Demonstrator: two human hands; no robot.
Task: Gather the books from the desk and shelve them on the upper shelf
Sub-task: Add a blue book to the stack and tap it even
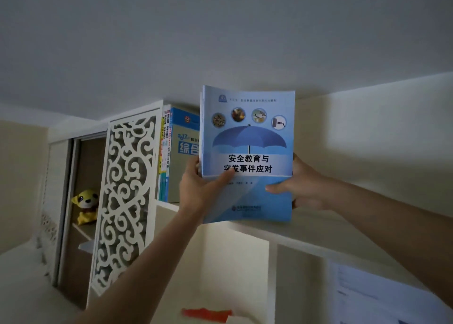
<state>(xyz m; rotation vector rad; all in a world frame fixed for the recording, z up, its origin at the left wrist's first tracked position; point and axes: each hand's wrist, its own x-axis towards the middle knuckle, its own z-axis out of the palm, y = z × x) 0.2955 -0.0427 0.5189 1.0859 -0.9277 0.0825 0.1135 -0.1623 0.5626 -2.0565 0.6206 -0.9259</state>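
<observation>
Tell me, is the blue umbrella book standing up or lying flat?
Standing up. The blue umbrella book faces us, its bottom edge at the upper shelf, both hands gripping it.

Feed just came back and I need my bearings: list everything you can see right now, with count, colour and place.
Held book: at least one, light blue with an umbrella cover, upright at the upper shelf.
Upper shelf: one, cream, running right.
Shelved books: several, blue, yellow and white, upright left of the held book.
Carved panel: one, white fretwork, left of the books.
Plush toy: one, yellow, in the cabinet at left.
Red object: one, blurred, bottom centre.
Paper: white, lower right.
Left hand: grips the book's lower left.
Right hand: grips its lower right.
</observation>
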